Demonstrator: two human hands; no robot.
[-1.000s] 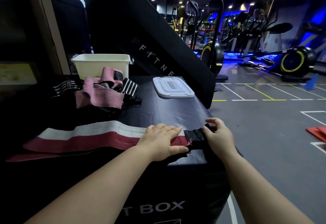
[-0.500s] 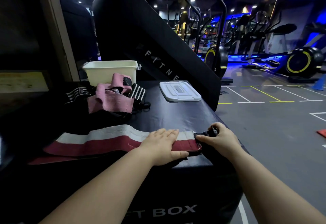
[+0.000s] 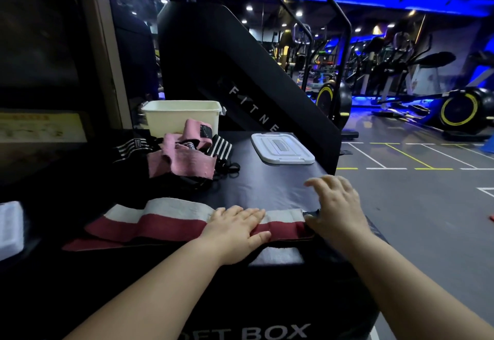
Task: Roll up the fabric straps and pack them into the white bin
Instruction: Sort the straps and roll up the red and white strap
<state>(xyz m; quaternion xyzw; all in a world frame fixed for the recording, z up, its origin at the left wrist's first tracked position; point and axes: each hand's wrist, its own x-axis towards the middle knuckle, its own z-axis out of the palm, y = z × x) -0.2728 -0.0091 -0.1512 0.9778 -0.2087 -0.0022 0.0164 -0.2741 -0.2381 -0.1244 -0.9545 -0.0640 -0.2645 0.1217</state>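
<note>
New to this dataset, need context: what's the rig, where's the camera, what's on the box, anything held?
There is no robot: one head-worn camera looks down at a person's bare hands in a gym. The left hand presses flat on a red-and-white strap laid out along the near edge of a black padded box. The right hand is at the strap's black end, fingers spread, gripping nothing visible. Farther back lie a pile of pink and striped straps, the white bin and, to its right, a white lid lying flat.
</note>
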